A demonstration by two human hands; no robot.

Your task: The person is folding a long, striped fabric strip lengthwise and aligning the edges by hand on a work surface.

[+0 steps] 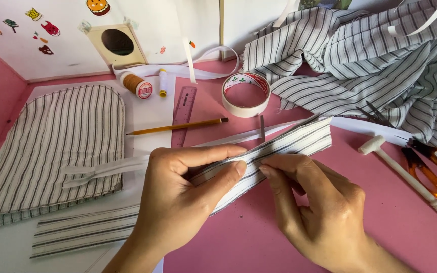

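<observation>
Striped fabric strip (279,146), folded narrow and soft, lies slantwise over the pink table (259,237), pinched at its middle by both hands. Left hand (178,202) clamps it between thumb and forefinger; right hand (314,207) nips the fold just beside. A yellow pencil (178,127) and a tape roll (246,94) sit behind.
</observation>
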